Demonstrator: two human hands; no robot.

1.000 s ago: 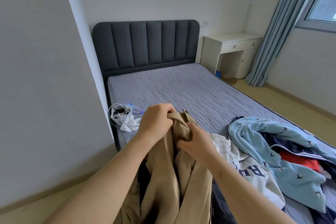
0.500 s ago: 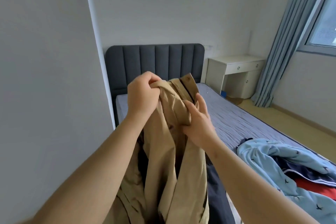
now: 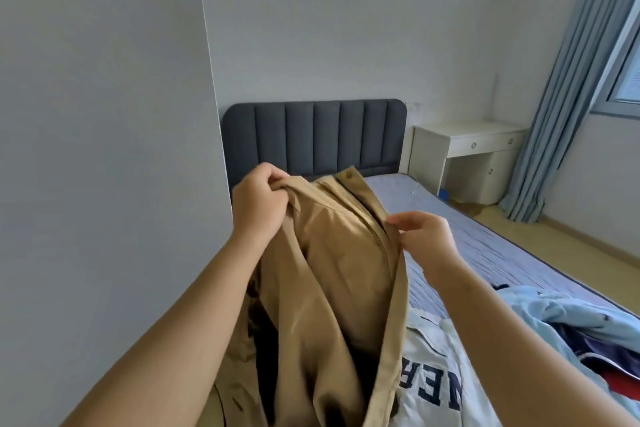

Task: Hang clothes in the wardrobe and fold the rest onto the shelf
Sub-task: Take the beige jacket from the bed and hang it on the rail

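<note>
Khaki cotton trousers (image 3: 332,274) hung lifted above the grey quilted mattress (image 3: 460,232); left hand (image 3: 258,206) clenched the waistband, right hand (image 3: 424,239) pinched the zipper edge, beside a pale blue patterned garment (image 3: 568,315).

Found tan trousers (image 3: 332,270) raised by the waistband, fly unzipped, 1 button at the top, legs hanging down. Beside them on the bed (image 3: 502,246), noted a crumpled white top with navy letters (image 3: 433,388) and a light blue patterned garment (image 3: 561,315) over navy cloth (image 3: 588,348) and red cloth (image 3: 621,378).
</note>
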